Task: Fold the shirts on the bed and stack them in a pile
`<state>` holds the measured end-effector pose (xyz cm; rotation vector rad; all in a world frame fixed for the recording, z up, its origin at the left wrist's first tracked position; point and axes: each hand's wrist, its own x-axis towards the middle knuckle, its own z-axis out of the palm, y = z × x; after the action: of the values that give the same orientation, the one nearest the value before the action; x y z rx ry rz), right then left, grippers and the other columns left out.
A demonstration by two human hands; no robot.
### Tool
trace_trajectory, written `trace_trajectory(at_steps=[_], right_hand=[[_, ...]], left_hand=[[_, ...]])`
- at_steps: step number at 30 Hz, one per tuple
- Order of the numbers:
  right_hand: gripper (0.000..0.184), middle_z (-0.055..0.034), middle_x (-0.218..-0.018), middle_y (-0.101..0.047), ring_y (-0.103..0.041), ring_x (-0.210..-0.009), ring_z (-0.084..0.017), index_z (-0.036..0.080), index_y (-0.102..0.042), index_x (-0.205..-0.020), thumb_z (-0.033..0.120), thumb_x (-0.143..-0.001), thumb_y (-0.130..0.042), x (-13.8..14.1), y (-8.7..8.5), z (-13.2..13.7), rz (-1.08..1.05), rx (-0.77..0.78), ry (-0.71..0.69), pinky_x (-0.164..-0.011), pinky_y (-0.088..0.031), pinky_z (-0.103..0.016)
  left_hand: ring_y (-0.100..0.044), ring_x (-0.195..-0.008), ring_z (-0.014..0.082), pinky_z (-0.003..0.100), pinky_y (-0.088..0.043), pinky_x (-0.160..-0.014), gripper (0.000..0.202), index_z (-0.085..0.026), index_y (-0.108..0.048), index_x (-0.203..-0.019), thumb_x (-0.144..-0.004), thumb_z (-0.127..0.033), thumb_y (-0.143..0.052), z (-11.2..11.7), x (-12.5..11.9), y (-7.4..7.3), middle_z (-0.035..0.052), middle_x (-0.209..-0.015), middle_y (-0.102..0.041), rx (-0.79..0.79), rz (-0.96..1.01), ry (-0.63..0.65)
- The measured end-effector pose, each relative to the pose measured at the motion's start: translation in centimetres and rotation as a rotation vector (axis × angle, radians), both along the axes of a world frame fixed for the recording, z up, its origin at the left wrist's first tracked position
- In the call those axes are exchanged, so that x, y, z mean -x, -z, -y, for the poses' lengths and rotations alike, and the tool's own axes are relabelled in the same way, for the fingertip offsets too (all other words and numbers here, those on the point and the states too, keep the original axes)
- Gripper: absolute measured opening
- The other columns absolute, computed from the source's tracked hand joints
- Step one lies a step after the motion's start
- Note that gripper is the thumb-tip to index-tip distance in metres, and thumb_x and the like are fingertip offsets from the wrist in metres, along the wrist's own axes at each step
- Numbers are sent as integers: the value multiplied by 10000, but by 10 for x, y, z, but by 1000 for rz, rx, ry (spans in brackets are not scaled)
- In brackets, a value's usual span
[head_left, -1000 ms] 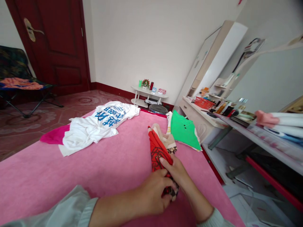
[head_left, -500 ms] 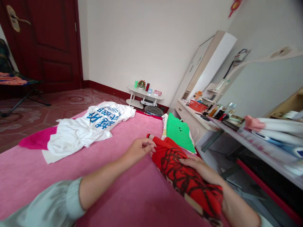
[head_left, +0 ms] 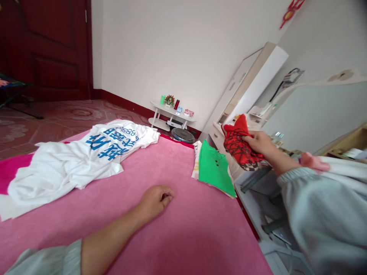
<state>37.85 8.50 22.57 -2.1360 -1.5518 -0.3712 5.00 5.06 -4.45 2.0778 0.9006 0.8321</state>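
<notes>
My right hand [head_left: 259, 144] grips a folded red garment [head_left: 239, 147] with a dark printed pattern. It holds the bundle in the air, right of a green folded garment [head_left: 213, 164] with dark buttons, and the two are apart. The green garment lies on top of other folded cloth at the bed's right edge. My left hand [head_left: 157, 198] hovers low over or rests on the pink bed cover [head_left: 183, 225], its fingers curled in and nothing visible in them. On the left lies a rumpled white T-shirt [head_left: 83, 160] with blue lettering.
Bright pink cloth [head_left: 17, 168] shows beside the white T-shirt. A white dressing table [head_left: 216, 135] with a mirror stands right of the bed. Beyond the bed are a low white shelf [head_left: 166, 110] with small ornaments and a dark round object [head_left: 182, 135].
My right hand has lifted the red garment off the bed and carried it up and right. My left hand has let go of it and moved down and left. The view has shifted slightly.
</notes>
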Motion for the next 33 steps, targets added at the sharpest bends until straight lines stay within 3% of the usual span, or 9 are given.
trace_trajectory(at_steps=[2, 8, 10, 14, 19, 24, 28, 30, 33], right_hand=[[296, -121, -843, -715, -634, -795, -169, 31, -705, -978, 168, -838, -482, -10, 28, -22, 75, 105, -38, -713, -384, -259], [235, -101, -806, -713, -637, -762, -198, 123, -723, -849, 99, -749, -511, -23, 161, -39, 0, 230, -24, -692, -430, -251], [260, -107, -839, -709, -639, -789, -207, 130, -713, -897, 146, -781, -481, -29, 184, -38, -37, 228, -12, -710, -437, -263], [330, -101, -805, -709, -643, -784, -221, 124, -713, -858, 340, -845, -464, -47, 186, -35, -159, 226, -46, -708, -464, -283], [636, -111, -686, -696, -662, -697, -234, 117, -712, -881, 547, -902, -244, -74, 189, -16, -604, 64, 2, -613, -498, -312], [395, -133, -806, -703, -641, -856, -291, 131, -720, -870, 459, -782, -520, -85, 195, 3, -337, 65, 141, -743, -481, -366], [449, -156, -1020, -664, -586, -999, -288, 126, -677, -1027, 460, -830, -448, -63, 174, -6, -77, -90, 111, -852, -429, -373], [477, -133, -1003, -670, -615, -925, -266, 140, -638, -1098, 492, -824, -469, -44, 164, -16, -3, -24, 42, -806, -446, -355], [492, -143, -986, -676, -622, -919, -296, 135, -630, -1087, 420, -688, -670, -20, 158, -34, 18, 166, 18, -789, -450, -370]], left_hand=[[-608, -739, 156, 229, -425, -686, 230, -186, -705, -861, -779, -160, -492, -2, 0, 1, 16, -827, -698, 15, 24, -3], [-623, -772, 166, 236, -425, -698, 232, -210, -715, -858, -772, -176, -502, -3, -3, -2, 7, -851, -711, 27, -5, -41], [-625, -781, 171, 240, -426, -700, 233, -217, -717, -864, -770, -181, -506, -2, -4, -3, 7, -862, -713, 27, -17, -51], [-626, -781, 175, 245, -430, -714, 235, -222, -718, -876, -763, -183, -515, -3, -4, -1, 8, -864, -714, 32, -19, -62], [-616, -758, 165, 238, -431, -713, 236, -212, -715, -868, -772, -172, -503, -3, -4, 1, 11, -843, -706, 18, -7, -48], [-618, -748, 164, 240, -429, -705, 232, -211, -714, -869, -773, -177, -505, -3, -4, 1, 5, -837, -706, 13, -17, -56], [-623, -759, 165, 239, -426, -692, 238, -214, -714, -874, -770, -176, -503, -2, -4, -1, 5, -843, -709, 26, -24, -63], [-624, -762, 163, 236, -425, -691, 241, -212, -714, -875, -769, -172, -501, -2, -4, -2, 5, -848, -710, 32, -18, -58], [-622, -755, 162, 236, -427, -691, 240, -211, -715, -871, -769, -170, -502, -3, -4, -1, 6, -846, -709, 28, -13, -55]])
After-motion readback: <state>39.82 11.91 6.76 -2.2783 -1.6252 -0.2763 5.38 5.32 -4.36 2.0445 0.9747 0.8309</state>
